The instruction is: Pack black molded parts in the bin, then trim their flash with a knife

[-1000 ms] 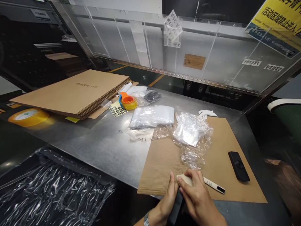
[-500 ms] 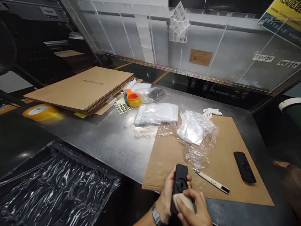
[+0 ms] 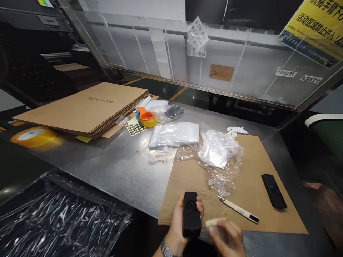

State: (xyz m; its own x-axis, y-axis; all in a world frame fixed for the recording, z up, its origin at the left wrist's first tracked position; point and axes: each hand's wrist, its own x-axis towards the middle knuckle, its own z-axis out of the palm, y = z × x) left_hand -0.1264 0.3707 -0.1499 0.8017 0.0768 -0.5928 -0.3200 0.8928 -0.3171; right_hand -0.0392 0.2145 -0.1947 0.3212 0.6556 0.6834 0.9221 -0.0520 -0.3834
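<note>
My left hand point(image 3: 177, 223) is closed around a black rectangular case point(image 3: 191, 216) that has a round recess in its face. Just to the right, my right hand point(image 3: 227, 237) pinches a cream-coloured pad point(image 3: 212, 222), somewhat blurred and apart from the case. A cream-handled craft knife point(image 3: 238, 210) marked A26 lies on the cardboard sheet point(image 3: 187, 178) beyond my hands. Farther right on that sheet rests a similar black case point(image 3: 273, 191). Crumpled clear plastic wrap point(image 3: 221, 153) sits at the sheet's far part.
On the metal table point(image 3: 120, 171) are a bagged white stack point(image 3: 175, 134), an orange tape dispenser point(image 3: 147, 117), a sticker sheet point(image 3: 135, 126), flat cardboard point(image 3: 88, 107), a yellow tape roll point(image 3: 33, 136) and a white glove point(image 3: 236, 131). Black plastic point(image 3: 66, 214) fills the lower left.
The cream pad in my right hand has come away from the black case and moved right. My left hand has shifted slightly left with the case, and the view has turned a little.
</note>
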